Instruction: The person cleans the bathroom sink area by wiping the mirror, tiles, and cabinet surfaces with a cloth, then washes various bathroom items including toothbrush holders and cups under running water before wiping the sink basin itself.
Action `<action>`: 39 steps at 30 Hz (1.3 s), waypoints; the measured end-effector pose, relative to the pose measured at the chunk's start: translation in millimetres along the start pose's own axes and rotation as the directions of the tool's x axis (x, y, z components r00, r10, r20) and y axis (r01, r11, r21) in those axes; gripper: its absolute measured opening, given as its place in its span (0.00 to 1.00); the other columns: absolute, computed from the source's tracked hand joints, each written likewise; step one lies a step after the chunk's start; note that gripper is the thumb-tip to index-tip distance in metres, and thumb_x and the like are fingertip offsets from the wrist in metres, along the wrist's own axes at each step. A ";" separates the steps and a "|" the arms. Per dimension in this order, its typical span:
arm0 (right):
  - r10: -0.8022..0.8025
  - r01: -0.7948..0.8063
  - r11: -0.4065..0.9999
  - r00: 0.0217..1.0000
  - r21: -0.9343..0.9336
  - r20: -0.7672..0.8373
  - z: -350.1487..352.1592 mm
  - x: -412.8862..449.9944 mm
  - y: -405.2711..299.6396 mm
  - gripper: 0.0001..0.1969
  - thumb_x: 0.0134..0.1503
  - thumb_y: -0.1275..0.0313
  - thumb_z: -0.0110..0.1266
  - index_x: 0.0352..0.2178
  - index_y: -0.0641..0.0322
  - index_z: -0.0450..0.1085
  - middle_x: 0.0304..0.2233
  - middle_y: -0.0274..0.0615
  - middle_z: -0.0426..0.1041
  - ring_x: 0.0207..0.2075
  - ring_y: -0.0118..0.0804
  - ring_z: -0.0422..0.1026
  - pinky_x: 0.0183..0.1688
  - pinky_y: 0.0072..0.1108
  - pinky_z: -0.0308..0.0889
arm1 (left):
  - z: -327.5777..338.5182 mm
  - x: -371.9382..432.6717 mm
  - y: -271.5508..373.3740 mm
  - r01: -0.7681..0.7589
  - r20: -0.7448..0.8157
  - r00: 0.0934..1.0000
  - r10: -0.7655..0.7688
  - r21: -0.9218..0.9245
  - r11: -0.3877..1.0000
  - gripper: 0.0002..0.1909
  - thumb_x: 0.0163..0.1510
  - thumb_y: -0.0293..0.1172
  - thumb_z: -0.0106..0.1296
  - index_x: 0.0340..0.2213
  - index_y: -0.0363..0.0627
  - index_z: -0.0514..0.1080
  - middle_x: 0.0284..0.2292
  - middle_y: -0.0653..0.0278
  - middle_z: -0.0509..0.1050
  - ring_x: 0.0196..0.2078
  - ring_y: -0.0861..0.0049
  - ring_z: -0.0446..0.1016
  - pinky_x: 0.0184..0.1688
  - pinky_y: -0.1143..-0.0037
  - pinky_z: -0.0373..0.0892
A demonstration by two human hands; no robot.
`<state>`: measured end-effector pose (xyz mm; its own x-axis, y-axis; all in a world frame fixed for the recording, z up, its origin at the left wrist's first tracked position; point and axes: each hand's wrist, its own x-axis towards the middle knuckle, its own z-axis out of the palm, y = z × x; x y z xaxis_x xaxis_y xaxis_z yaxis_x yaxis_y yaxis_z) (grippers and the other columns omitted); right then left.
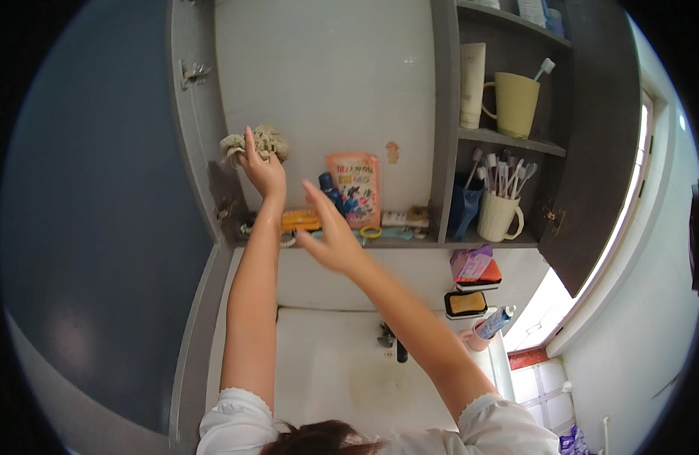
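My left hand (265, 170) holds a frayed beige cloth (273, 142) at the left part of the cabinet's pale back panel (327, 85), close to the side wall. One finger points up across the cloth; the others are partly hidden. My right hand (335, 236) is in front of the bottom shelf with its fingers apart and nothing in it, slightly blurred. Behind it stand a dark blue bottle (325, 182) and a pink printed pouch (358, 190), both leaning on the panel. An orange-yellow packet (300, 220) lies between my forearms.
A yellow hair tie (370, 232) lies by the shelf edge. Right compartments hold a yellow mug (517, 105), a white tube (472, 85) and a cream mug (497, 216) with several toothbrushes. Below are a washbasin (321, 352), a black faucet (402, 350) and a soap dish (453, 313). Cabinet doors swing out on both sides.
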<state>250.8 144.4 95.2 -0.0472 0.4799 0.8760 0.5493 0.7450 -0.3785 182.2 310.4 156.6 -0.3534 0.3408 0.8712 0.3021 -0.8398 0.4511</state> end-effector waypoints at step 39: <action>0.202 -0.317 0.858 0.932 0.405 0.300 9.7 -129.3 -14.4 0.33 0.38 0.82 0.42 0.50 0.58 0.47 0.50 0.45 0.51 0.47 0.39 0.58 0.48 0.27 0.55 | 5.2 5.3 -64.8 -0.261 0.462 0.881 0.101 0.296 0.919 0.48 0.33 0.22 0.56 0.53 0.61 0.42 0.43 0.51 0.59 0.46 0.59 0.59 0.43 0.69 0.63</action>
<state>240.9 76.1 -15.5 -0.1835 0.7374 0.6501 0.1482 0.6745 -0.7232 165.4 368.9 133.0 0.1286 0.4111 0.9025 0.6320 -0.7352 0.2449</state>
